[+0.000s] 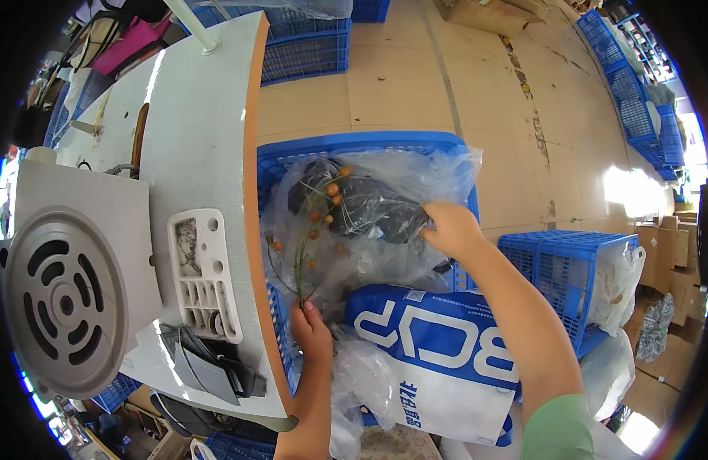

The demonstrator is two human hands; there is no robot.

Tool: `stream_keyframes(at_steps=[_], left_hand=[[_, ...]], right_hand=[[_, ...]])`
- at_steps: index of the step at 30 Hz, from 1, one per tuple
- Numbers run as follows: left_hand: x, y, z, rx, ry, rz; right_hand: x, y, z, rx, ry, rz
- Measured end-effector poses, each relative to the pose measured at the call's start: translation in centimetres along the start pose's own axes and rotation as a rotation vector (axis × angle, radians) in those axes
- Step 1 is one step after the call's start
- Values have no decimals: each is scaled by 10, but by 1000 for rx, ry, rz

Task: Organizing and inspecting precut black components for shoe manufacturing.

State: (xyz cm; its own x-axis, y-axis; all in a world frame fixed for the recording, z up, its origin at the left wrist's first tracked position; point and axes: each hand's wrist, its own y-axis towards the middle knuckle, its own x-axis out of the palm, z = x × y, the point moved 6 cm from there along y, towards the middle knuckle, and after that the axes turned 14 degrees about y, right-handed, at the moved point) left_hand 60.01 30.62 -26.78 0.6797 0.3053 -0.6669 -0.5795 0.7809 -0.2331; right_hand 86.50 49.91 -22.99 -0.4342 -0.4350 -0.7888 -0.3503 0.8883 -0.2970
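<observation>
My left hand point(312, 330) is closed around the lower stem of a thin sprig with round orange-brown berries point(333, 189). The sprig stands up over a clear plastic bag point(438, 165). At the bag's right side my right hand point(451, 228) pinches the crinkled film between thumb and fingers. Dark, bundled contents point(369, 203) show through the plastic; their kind is unclear. The bag lies in a blue plastic crate point(362, 139), right beside the table edge. In front of it rests a blue and white printed bag point(438, 337), partly under my right forearm.
On the left, a white table point(208, 138) with an orange edge carries a device with a round slotted grey plate point(67, 307), a white compartment tray point(206, 276) and dark flat pieces point(208, 368). Blue crates point(557, 268) stand right and behind; cardboard point(400, 92) covers the floor.
</observation>
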Motion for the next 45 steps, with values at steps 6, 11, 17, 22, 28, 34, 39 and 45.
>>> stream_keyframes(at_steps=[6, 11, 17, 22, 28, 34, 39, 45], left_hand=[[-15, -7, 1, -84, -265, 143], [-29, -6, 7, -28, -209, 152], [-40, -11, 12, 3, -171, 127], [-33, -15, -3, 23, -138, 101], [-52, -8, -1, 42, -174, 196], [-46, -6, 2, 52, -171, 188], [-18, 2, 26, 78, -128, 90], [30, 8, 72, 326, 324, -179]], right_hand=[[-9, 1, -28, 62, 228, 105], [-5, -2, -62, -12, 54, 224], [82, -21, -156, -653, -531, -25], [143, 3, -143, -668, -351, 36], [100, -23, -138, -681, -13, -81], [-30, -62, -82, -104, 569, 88], [-122, -79, -61, -64, 1676, 416], [-213, -125, -128, -184, 1698, 545]])
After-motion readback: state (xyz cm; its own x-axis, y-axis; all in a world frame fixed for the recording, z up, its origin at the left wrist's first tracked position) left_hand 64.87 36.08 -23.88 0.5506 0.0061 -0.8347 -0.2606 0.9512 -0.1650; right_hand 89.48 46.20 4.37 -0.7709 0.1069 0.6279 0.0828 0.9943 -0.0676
